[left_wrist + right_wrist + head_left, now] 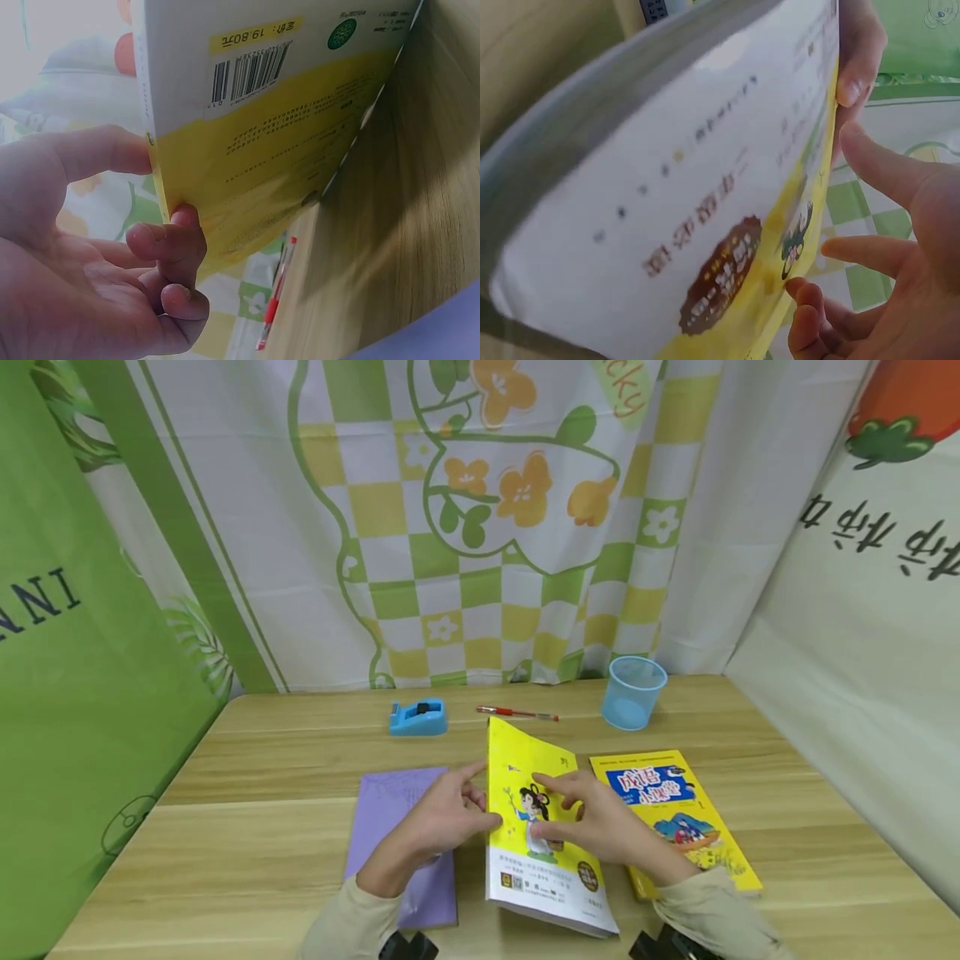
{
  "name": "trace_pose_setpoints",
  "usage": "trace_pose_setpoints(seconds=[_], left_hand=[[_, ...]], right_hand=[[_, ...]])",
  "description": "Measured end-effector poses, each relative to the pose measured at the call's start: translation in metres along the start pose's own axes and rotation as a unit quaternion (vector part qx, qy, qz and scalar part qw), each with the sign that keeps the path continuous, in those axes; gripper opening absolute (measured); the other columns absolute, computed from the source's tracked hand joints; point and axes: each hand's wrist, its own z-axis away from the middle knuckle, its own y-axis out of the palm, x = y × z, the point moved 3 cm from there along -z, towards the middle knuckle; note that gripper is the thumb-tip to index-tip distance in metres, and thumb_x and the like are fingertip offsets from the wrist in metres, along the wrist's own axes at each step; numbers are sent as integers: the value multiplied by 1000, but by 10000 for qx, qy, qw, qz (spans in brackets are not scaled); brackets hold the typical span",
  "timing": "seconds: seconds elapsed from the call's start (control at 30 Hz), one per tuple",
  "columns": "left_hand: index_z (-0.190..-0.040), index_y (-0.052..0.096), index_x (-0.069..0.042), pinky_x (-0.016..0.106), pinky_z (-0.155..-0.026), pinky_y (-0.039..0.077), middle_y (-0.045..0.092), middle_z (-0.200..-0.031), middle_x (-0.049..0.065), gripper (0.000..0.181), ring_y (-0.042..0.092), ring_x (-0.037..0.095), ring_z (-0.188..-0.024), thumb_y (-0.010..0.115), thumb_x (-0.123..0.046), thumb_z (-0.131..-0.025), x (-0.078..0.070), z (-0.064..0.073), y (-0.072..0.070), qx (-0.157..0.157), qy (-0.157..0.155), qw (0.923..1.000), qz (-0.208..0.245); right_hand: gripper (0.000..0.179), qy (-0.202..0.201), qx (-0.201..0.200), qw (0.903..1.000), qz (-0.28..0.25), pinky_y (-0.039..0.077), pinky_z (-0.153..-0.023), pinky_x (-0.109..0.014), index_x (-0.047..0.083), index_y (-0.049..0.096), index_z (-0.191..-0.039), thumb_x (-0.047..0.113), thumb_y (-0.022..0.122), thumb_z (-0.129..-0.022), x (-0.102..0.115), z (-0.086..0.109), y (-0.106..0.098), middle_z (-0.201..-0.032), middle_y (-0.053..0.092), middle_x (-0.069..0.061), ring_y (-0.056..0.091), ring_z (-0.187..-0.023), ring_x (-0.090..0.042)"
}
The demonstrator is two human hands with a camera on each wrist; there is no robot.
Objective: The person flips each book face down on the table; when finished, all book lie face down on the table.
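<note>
A yellow and white book (534, 827) is held tilted up over the table, its front cover with a cartoon figure facing me. My left hand (450, 806) pinches the spine edge, thumb on one side and fingers behind. In the left wrist view, the fingers of the left hand (97, 247) meet the back cover beside the barcode. My right hand (600, 818) is over the front cover with fingers spread. The right wrist view has the right hand (900, 247) with its fingertips right at the cover, not wrapped round the book.
A purple book (397, 810) lies at the left, partly under my left arm. Another yellow book (708, 835) with a blue title panel lies at the right. Behind are a blue tape dispenser (417, 718), a red pen (517, 713) and a blue mesh cup (633, 693).
</note>
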Motion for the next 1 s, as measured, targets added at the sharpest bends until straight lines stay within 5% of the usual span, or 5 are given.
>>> trace_pose_setpoints(seconds=[0.67,1.0], left_hand=[[-146,46,6,20,-54,37,61,-88,8,74,50,11,-66,75,3,-78,-9,2,2,-52,193,9981,591],[-145,46,5,20,-56,37,62,-91,9,72,53,12,-68,76,0,-80,-12,4,1,13,255,9979,587]], right_hand=[[67,316,-125,9992,-207,42,-77,-29,25,56,-146,42,79,-85,9,5,4,-135,50,-9,49,-101,-20],[67,34,-96,9994,-330,43,-78,-31,22,55,-146,39,79,-86,11,6,2,-135,49,-10,49,-101,-20]])
